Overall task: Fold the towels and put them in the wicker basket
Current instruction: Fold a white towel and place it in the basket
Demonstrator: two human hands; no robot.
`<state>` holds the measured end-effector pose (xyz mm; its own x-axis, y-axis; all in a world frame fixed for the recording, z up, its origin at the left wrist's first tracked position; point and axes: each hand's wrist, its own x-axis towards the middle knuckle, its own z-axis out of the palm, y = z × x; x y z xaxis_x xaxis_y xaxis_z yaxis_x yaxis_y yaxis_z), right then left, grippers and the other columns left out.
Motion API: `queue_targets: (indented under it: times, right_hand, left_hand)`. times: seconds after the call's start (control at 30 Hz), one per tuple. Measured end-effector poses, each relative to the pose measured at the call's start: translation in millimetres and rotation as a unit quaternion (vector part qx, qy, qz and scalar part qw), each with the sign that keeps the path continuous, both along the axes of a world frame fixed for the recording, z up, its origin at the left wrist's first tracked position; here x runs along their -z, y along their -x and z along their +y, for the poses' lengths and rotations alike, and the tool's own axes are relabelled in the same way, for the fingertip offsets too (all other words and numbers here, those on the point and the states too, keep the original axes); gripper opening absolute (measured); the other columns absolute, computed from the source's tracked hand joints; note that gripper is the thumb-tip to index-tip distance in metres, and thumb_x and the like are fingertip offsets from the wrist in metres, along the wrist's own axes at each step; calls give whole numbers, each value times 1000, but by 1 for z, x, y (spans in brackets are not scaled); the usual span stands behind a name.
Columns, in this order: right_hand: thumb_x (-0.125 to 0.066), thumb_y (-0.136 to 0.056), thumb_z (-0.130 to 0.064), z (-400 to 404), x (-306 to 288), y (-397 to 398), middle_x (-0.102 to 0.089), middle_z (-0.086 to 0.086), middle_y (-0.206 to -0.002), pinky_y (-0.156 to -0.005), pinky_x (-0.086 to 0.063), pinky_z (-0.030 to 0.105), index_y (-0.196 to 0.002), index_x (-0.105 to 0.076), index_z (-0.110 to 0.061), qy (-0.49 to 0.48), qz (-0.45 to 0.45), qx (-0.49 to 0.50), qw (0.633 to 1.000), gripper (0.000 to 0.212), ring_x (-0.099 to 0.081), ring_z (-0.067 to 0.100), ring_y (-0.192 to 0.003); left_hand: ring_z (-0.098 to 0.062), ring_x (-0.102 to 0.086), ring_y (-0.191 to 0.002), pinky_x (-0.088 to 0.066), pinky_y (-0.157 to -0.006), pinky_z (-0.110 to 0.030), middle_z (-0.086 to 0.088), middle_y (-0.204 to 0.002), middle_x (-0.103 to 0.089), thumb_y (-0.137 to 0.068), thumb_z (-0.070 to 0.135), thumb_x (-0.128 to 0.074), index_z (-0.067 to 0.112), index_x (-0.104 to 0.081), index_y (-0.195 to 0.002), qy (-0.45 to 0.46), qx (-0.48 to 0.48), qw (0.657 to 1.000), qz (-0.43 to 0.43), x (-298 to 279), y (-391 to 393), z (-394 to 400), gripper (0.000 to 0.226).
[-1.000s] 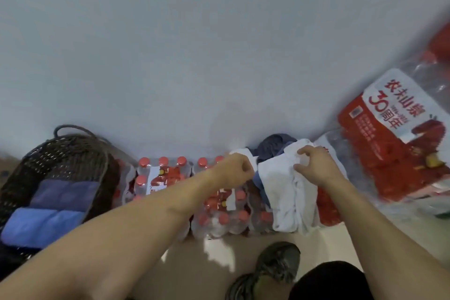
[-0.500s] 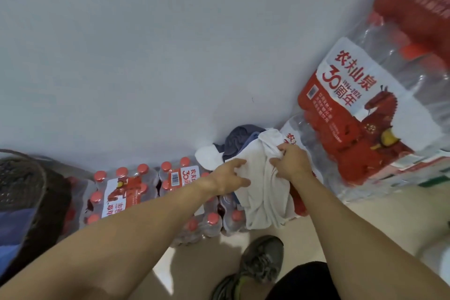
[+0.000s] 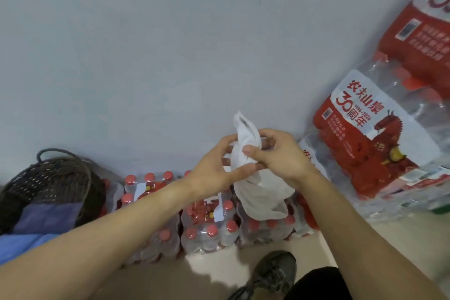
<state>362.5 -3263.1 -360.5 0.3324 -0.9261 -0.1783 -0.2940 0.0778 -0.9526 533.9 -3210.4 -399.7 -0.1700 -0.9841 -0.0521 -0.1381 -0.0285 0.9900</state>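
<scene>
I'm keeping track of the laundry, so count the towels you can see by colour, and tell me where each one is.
White: 1, the white towel, bunched and lifted above the bottle packs, in the grip of the left hand and right hand.
Blue: 2, the darker blue towel and lighter blue towel, both in the wicker basket.
Total: 3.

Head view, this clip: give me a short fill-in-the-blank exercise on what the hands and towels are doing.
1. Both hands hold a bunched towel whose colour is ____.
2. The wicker basket stands at the ____ edge of the view.
3. The folded towels already in the basket are ____ in colour.
4. The bottle packs under the left hand and right hand have ____ caps.

Missing words: white; left; blue; red
</scene>
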Motion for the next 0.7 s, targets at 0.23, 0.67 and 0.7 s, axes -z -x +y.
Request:
queue_targets:
  times: [0.23, 0.67, 0.7]
  right_hand:
    - [-63, -95, -8, 34, 2, -76, -72, 17, -102, -75, -62, 45, -114, -67, -8, -49, -97, -86, 990, 20, -73, 33, -85]
    - [-49, -102, -22, 46, 34, -130, -73, 16, -98, -74, -60, 40, -107, -66, -2, -138, -191, -40, 971, 26, -69, 30, -87]
    - [-47, -103, -22, 44, 32, -130, -74, 15, -99, -75, -60, 43, -107, -66, -3, -145, -210, -28, 967, 28, -70, 30, -87]
  left_hand:
    - [-17, -73, -92, -59, -80, -37, 0, -103, -75, -79, 43, -77, 28, -55, -124, 27, -25, 998, -44, -15, -96, 33, 53]
    - [-11, -69, -64, -51, -57, -24, 2, -82, -75, -95, 26, -63, 24, -63, -102, 18, -147, 984, -98, -2, -178, 47, 7]
    - [-10, -69, -64, -51, -56, -23, 2, -81, -76, -95, 24, -61, 22, -62, -102, 15, -170, 981, -95, -3, -183, 45, 7]
